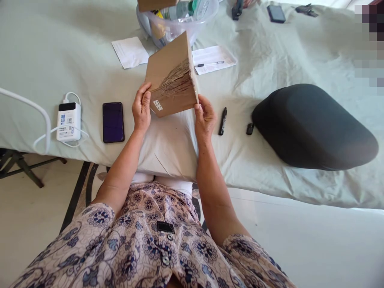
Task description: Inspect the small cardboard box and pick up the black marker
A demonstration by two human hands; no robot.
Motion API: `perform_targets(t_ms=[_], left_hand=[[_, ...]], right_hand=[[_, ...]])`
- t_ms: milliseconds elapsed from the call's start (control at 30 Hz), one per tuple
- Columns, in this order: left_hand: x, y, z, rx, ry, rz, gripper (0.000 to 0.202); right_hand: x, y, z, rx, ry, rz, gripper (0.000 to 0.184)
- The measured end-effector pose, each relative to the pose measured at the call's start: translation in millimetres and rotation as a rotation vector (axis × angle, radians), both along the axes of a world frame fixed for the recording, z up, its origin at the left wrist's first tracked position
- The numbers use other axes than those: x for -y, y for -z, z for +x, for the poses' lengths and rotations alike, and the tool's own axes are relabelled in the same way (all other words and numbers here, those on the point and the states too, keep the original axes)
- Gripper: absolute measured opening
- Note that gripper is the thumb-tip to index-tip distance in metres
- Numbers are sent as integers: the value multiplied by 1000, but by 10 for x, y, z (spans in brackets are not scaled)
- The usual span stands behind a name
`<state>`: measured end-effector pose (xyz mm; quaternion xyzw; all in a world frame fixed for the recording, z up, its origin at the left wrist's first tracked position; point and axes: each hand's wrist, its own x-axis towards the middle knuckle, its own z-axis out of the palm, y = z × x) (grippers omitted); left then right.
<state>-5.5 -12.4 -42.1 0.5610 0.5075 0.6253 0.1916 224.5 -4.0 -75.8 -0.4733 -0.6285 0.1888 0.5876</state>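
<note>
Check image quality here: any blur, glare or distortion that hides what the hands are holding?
Head view: even, soft daylight, no glare; the brown board between the left hand and right hand is sharp. Table edges bow from wide-angle distortion; a pixelated patch masks the top right corner.

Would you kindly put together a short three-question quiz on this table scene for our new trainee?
1. True or false: both hands grip the brown board, the left hand at its lower left corner and the right hand at its lower right corner.
2. Which thing lies nearest the right hand? A) black marker B) power bank C) dark phone
3. What rests on the white sheet behind the board?

Key: 1 true; 2 A; 3 a pen.
</note>
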Motion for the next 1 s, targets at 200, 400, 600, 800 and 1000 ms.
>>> perform_targets(t_ms=[200, 400, 600, 800, 1000], left_hand=[[56, 33, 137, 116, 46, -104, 79], [55, 129, 265, 272, 115, -192, 80], [-21, 204, 250, 354, 106, -223, 81], [-79, 338, 186, 340, 146, -300, 85], [-60, 336, 194, 103, -31, -166, 107]], right_hand=[[14, 25, -64, -16, -25, -27, 68], [131, -35, -235, -8, -118, -1, 116], [213, 21, -366, 123, -165, -148, 119], [212, 78, -316, 193, -106, -164, 96], [235, 105, -323, 269, -149, -130, 82]])
